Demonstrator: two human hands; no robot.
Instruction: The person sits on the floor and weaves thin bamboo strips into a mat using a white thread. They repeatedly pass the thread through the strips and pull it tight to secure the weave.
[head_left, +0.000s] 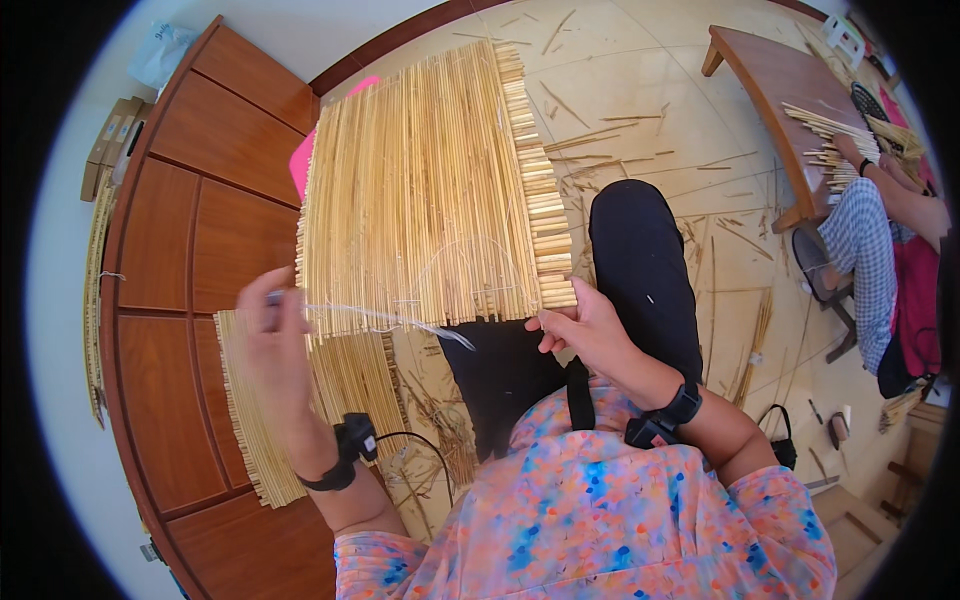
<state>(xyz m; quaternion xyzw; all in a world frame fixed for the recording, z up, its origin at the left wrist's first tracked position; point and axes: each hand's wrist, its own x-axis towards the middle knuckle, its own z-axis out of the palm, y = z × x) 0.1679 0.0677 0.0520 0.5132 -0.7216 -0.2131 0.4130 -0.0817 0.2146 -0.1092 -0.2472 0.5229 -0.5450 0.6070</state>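
Note:
A mat of straw-coloured stalks [410, 190] lies in front of me, its near edge by my knees. My right hand [592, 325] pinches its near right corner, where the stalk ends stick out unevenly. My left hand [272, 340], smeared by motion, is raised off the near left corner. From its fingers a white thread [365, 312] stretches to the mat's near edge, and a loop of thread lies over the stalks. A small dark thing [276, 298] shows at those fingers, too blurred to name. Black bands with small devices circle both wrists.
A second stalk mat [355, 385] lies lower left, beside a brown wooden panelled cabinet [150, 245]. Something pink [300, 165] shows behind the held mat. Loose stalks [600, 135] litter the tiled floor. At right, another person's hand [858, 148] touches stalks on a low wooden table [765, 90].

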